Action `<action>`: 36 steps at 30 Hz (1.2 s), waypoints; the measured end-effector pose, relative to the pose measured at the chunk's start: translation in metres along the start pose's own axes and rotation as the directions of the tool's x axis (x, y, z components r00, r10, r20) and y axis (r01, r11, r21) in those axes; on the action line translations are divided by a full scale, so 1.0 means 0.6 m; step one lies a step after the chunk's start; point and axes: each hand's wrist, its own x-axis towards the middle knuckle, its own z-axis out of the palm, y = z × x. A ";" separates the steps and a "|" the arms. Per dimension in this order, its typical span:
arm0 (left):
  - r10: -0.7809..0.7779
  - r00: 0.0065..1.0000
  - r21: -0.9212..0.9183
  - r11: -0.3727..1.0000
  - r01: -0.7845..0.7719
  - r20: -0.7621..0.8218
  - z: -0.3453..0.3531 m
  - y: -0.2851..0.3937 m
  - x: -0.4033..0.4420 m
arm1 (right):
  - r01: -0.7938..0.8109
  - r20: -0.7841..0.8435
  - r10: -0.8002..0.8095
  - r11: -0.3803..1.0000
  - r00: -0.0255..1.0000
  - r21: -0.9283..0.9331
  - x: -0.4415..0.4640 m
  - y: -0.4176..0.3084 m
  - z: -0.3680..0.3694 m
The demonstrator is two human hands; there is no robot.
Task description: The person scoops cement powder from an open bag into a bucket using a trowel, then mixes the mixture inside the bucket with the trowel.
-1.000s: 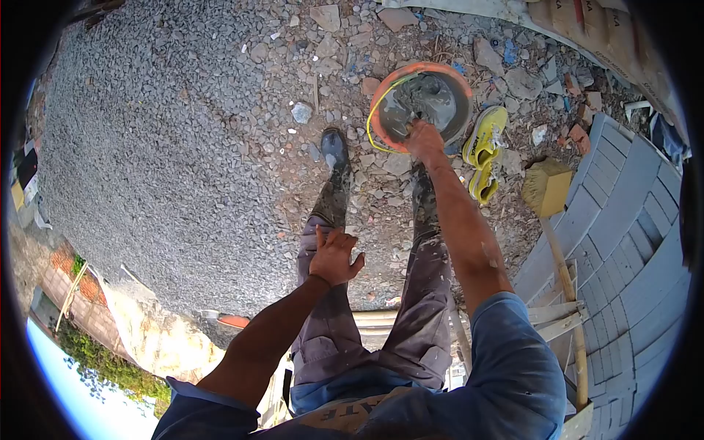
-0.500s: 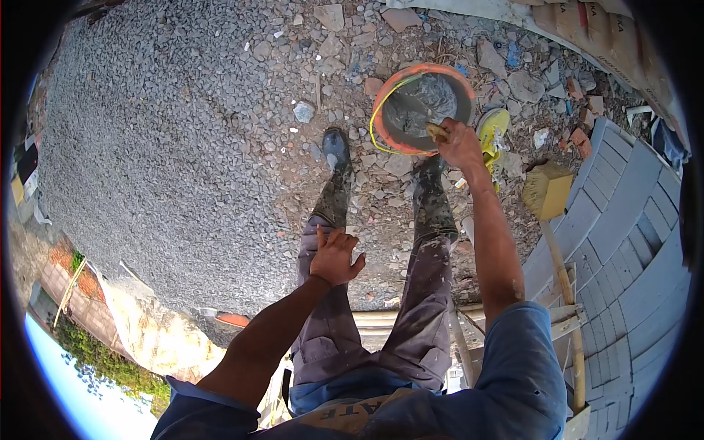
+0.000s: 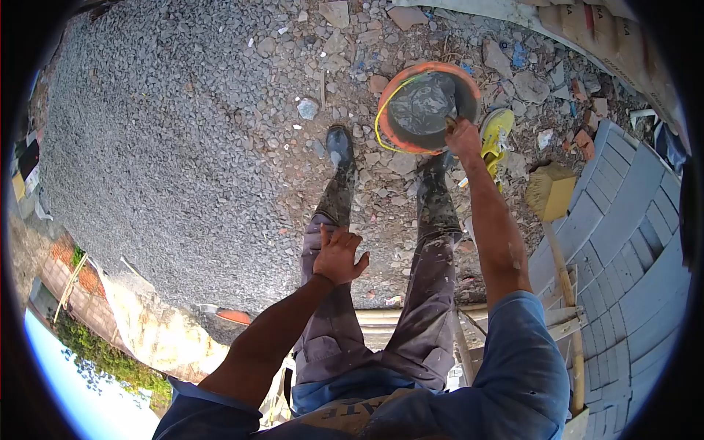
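Note:
My right hand is closed around the short wooden handle of a tool at the near right side of an orange bucket. The tool's working end is hidden in the wet grey cement mix, so its kind does not show. A yellow wire bail hangs down over the bucket's left side. My left hand rests on my left trouser leg near the knee, fingers apart and holding nothing.
Right of the bucket lies a yellow shoe-like item. A broom with a bamboo handle leans by grey boards. Gravel spreads to the left, with broken bricks and rubble on the right. Paper sacks are at the top right.
My right hand and the wooden handle have shifted slightly right and up, towards the bucket's right wall. The mix's surface looks smoother. My left hand stays on the leg.

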 end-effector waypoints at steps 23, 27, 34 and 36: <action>0.015 1.000 0.000 1.000 -0.015 0.000 -0.009 0.003 0.011 | -0.433 0.405 0.191 0.135 0.894 0.891 -0.115 -0.092 -0.103; 0.008 1.000 -0.026 1.000 -0.009 -0.006 -0.006 0.005 0.011 | -0.244 0.088 0.254 0.688 0.963 0.683 -0.027 -0.022 -0.081; -0.013 1.000 -0.030 0.999 0.013 0.000 0.000 0.005 0.006 | -0.013 -0.169 0.019 0.999 0.985 0.039 0.080 -0.034 -0.063; -0.008 1.000 -0.026 1.000 0.008 -0.011 0.003 0.005 0.006 | -0.069 -0.053 0.074 0.994 0.996 0.081 0.103 -0.049 -0.044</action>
